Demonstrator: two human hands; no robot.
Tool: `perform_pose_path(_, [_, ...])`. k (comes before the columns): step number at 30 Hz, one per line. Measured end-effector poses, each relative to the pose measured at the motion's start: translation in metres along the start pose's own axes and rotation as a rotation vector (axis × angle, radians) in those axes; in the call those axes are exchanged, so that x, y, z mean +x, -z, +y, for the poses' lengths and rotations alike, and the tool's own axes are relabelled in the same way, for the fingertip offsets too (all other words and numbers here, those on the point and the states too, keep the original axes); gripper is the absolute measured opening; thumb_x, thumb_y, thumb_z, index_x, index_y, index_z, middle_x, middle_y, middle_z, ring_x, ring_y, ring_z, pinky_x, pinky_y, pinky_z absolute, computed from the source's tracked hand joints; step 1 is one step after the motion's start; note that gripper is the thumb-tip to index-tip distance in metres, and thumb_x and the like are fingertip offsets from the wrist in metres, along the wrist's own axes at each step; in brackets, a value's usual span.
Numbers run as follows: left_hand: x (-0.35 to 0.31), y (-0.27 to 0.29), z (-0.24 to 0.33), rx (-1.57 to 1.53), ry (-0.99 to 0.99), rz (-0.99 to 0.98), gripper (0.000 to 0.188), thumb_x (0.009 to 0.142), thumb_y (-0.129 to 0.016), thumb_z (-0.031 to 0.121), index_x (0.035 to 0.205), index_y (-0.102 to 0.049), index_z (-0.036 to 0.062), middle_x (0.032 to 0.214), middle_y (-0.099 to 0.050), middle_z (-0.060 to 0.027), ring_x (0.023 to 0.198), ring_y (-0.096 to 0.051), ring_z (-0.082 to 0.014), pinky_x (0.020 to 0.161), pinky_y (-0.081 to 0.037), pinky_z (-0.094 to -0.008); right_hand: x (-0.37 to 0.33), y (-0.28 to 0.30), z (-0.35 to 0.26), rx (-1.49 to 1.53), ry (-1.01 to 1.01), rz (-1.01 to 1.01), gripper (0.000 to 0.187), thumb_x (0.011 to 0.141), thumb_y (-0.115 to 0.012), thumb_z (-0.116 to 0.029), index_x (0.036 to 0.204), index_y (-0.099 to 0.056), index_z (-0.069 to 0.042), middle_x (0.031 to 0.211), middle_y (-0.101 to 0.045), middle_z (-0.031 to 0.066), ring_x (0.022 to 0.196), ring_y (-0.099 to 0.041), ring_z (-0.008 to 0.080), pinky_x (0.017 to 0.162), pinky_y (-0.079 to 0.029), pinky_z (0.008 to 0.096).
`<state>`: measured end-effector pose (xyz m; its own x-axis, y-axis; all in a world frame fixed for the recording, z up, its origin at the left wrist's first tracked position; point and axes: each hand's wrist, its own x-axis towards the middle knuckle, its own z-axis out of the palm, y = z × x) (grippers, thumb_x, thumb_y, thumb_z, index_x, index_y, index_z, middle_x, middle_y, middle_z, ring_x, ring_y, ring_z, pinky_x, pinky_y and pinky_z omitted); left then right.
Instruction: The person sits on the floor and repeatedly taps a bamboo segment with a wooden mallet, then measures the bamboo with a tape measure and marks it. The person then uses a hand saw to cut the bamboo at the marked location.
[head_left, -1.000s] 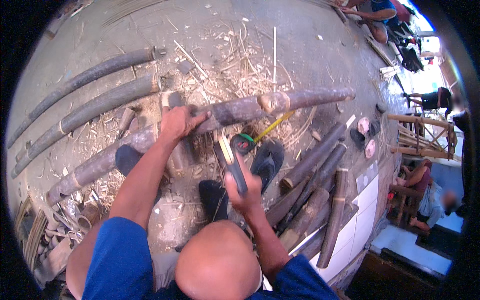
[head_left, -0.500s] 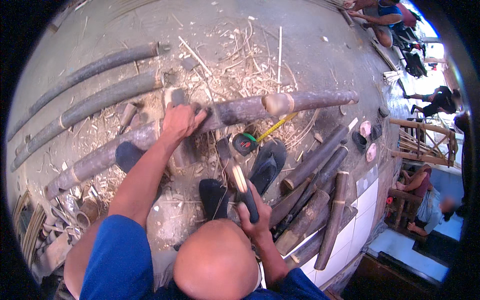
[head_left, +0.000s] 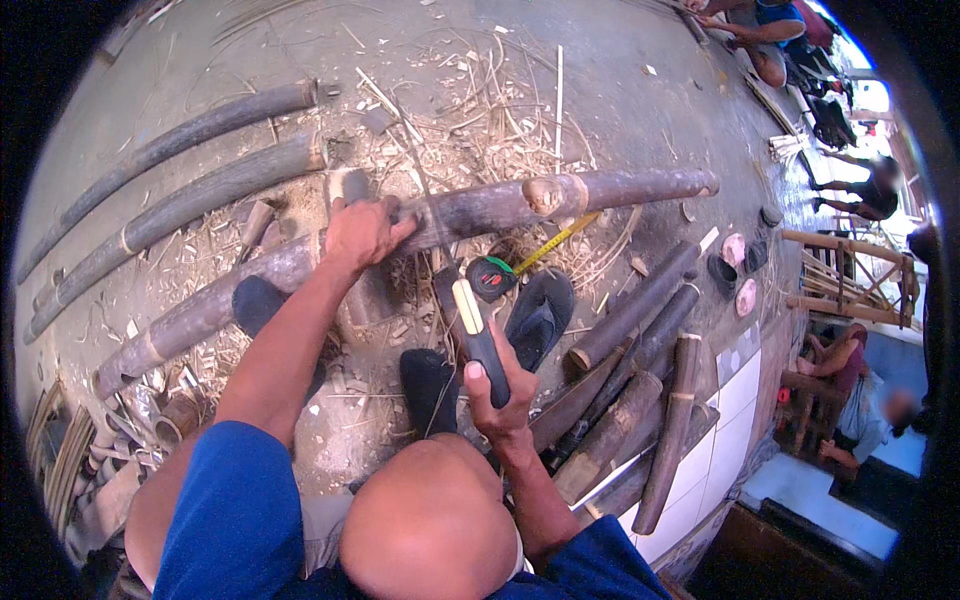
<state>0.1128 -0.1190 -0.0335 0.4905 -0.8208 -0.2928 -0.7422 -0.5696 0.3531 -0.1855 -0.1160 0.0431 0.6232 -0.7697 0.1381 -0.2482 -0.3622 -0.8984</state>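
A long, dark bamboo pole (head_left: pixel 480 208) slants across the floor in front of me, over a wooden block (head_left: pixel 372 300). My left hand (head_left: pixel 362 235) presses on it from above, fingers curled round its top. My right hand (head_left: pixel 505 395) is closed on the black handle of a hand saw (head_left: pixel 483 352). Its thin blade crosses the pole just right of my left hand, pointing away from me. Beside the saw lies a black and green tape measure (head_left: pixel 490 278), its yellow tape drawn out under the pole. My sandalled foot (head_left: pixel 540 318) stands close by.
Two more bamboo poles (head_left: pixel 190 195) lie at the left. Shorter bamboo pieces (head_left: pixel 630 310) are heaped at the right beside white tiles (head_left: pixel 705 450). Shavings and strips (head_left: pixel 490 110) litter the floor. Other people sit or stand at the far right, near a bamboo frame (head_left: pixel 850 265).
My right hand has pushed the saw forward and a little left. The blade now shows clearly across the pole. My left hand stays in place on the pole.
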Motion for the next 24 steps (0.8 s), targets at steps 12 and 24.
perform_pose_path(12, [0.003, 0.004, 0.0, 0.018, 0.059, -0.074, 0.064, 0.094, -0.055, 0.065, 0.128, -0.072, 0.0131, 0.105, -0.076, -0.0236, 0.106, -0.072, -0.0385, 0.107, -0.041, -0.0558, -0.018, 0.005, 0.0, -0.07, 0.068, -0.066, 0.058, 0.093, -0.07, -0.025, 0.142, -0.057, 0.003, 0.102, -0.074, 0.0276, 0.087, -0.077, 0.0378, 0.077, -0.06, 0.0412])
perform_pose_path(24, [0.001, -0.002, -0.001, 0.015, -0.016, 0.028, 0.058, 0.096, -0.055, 0.061, 0.12, -0.073, 0.0119, 0.096, -0.077, -0.022, 0.096, -0.074, -0.0381, 0.103, -0.042, -0.0534, -0.008, 0.007, -0.026, -0.066, 0.045, -0.043, 0.059, 0.096, -0.065, -0.023, 0.145, -0.053, 0.007, 0.084, -0.072, 0.0158, 0.07, -0.074, 0.023, 0.068, -0.057, 0.0368])
